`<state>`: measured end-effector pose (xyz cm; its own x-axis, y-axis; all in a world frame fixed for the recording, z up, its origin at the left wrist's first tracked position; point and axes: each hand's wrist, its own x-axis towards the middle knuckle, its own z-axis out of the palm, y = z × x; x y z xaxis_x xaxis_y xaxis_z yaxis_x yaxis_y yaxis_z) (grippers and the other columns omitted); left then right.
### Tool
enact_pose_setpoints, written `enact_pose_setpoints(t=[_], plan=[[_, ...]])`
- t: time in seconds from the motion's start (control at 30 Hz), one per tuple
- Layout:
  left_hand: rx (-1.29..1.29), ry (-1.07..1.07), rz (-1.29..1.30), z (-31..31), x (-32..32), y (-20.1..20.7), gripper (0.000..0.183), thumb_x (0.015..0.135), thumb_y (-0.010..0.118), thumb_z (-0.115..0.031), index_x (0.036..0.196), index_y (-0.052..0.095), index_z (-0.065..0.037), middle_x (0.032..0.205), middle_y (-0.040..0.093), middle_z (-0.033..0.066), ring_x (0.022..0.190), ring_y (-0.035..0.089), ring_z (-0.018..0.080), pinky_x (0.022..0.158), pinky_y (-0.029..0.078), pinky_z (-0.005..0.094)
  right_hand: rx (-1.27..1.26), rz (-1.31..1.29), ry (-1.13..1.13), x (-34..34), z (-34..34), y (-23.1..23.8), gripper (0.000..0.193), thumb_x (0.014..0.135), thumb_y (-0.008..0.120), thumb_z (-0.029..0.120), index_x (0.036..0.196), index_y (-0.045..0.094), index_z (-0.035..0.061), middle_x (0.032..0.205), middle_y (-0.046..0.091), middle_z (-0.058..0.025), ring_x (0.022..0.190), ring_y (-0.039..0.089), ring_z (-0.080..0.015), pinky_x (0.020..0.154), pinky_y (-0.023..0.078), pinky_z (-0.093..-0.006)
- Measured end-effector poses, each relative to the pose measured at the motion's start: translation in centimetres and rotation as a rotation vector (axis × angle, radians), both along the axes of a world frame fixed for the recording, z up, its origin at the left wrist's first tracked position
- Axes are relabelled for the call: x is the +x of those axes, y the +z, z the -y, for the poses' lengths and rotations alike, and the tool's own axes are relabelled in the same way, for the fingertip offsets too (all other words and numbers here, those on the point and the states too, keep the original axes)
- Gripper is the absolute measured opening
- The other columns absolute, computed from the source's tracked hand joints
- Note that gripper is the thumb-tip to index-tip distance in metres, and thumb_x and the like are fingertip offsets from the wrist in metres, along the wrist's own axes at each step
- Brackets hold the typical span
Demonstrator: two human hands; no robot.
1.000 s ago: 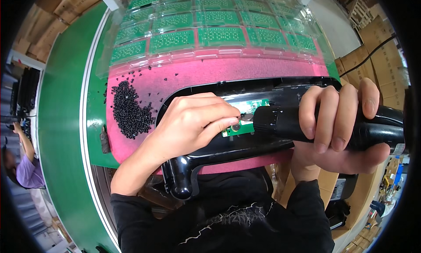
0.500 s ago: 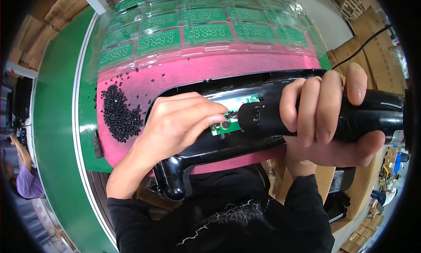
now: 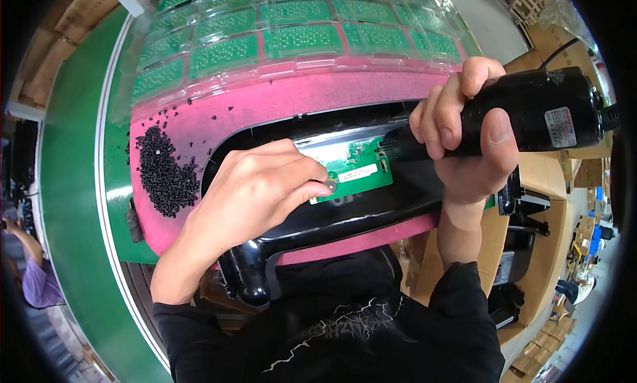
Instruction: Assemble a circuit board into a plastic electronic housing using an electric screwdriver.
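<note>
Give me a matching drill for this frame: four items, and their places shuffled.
Items:
1. pile of black screws
2. left hand
3. right hand
4. clear trays of green boards

Places:
A. wrapped around the black electric screwdriver
B. far edge of the pink mat
C. fingertips on the green circuit board in the black housing
D. left part of the pink mat

Pairs: 1-D, 2-C, 3-A, 4-B

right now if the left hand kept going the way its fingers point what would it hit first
The left hand points right, fingertips already on the green circuit board. Going on, it would likely meet the tip of the black power screwdriver first, though depth is unclear.
</note>
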<state>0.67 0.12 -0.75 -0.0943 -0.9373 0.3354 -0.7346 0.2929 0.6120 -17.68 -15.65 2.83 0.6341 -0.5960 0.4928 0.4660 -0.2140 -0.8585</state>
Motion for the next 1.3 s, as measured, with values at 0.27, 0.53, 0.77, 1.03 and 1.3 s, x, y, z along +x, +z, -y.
enact_pose_setpoints(t=[0.27, 0.53, 0.77, 1.03, 1.3], plan=[[0.089, 0.001, 0.010, -0.1, -0.3, -0.1, 0.014, 0.083, 0.074, -0.013, 0.086, 0.068, -0.001, 0.089, 0.073, 0.0080, 0.077, 0.070, 0.0272, 0.067, 0.056, 0.0354, -0.017, -0.072, -0.016, 0.7, -0.3, 0.1, 0.038, 0.090, 0.061, 0.037, 0.104, 0.045, 0.0060, 0.062, 0.045, -0.0009, 0.047, 0.043, -0.0110, 0.051, 0.039, -0.0277], [0.190, 0.041, 0.046, -0.4, -0.1, 0.4, 0.013, 0.087, 0.070, -0.014, 0.091, 0.068, -0.003, 0.092, 0.074, 0.0083, 0.079, 0.071, 0.0298, 0.067, 0.057, 0.0368, -0.030, -0.108, -0.073, 1.6, -0.9, 0.0, 0.031, 0.090, 0.062, 0.027, 0.105, 0.049, 0.0034, 0.062, 0.046, -0.0015, 0.049, 0.043, -0.0104, 0.051, 0.040, -0.0273], [0.097, 0.047, 0.016, -0.4, 0.0, -0.2, 0.015, 0.088, 0.071, -0.019, 0.089, 0.070, -0.004, 0.087, 0.074, 0.0094, 0.077, 0.071, 0.0298, 0.066, 0.056, 0.0364, 0.182, 0.234, 0.112, 1.2, -2.0, 0.9, 0.033, 0.096, 0.054, 0.039, 0.104, 0.049, 0.0072, 0.065, 0.046, 0.0018, 0.049, 0.041, -0.0093, 0.053, 0.037, -0.0271], [-0.176, -0.005, -0.258, -0.3, 0.3, -0.1, 0.017, 0.077, 0.079, -0.006, 0.086, 0.068, 0.003, 0.079, 0.070, 0.0112, 0.067, 0.067, 0.0233, 0.059, 0.052, 0.0317, 0.229, 0.348, 0.351, 2.1, -3.6, 4.1, 0.036, 0.095, 0.054, 0.043, 0.106, 0.047, 0.0091, 0.069, 0.049, 0.0030, 0.051, 0.047, -0.0081, 0.057, 0.042, -0.0274], [-0.326, 0.094, -0.128, -0.2, 0.4, 0.3, 0.021, 0.073, 0.080, -0.003, 0.090, 0.070, 0.001, 0.082, 0.071, 0.0107, 0.071, 0.066, 0.0243, 0.062, 0.053, 0.0332, 0.146, 0.300, 0.421, 3.1, -3.0, 3.7, 0.039, 0.096, 0.054, 0.043, 0.114, 0.049, 0.0096, 0.074, 0.053, 0.0012, 0.058, 0.051, -0.0099, 0.062, 0.042, -0.0284]])
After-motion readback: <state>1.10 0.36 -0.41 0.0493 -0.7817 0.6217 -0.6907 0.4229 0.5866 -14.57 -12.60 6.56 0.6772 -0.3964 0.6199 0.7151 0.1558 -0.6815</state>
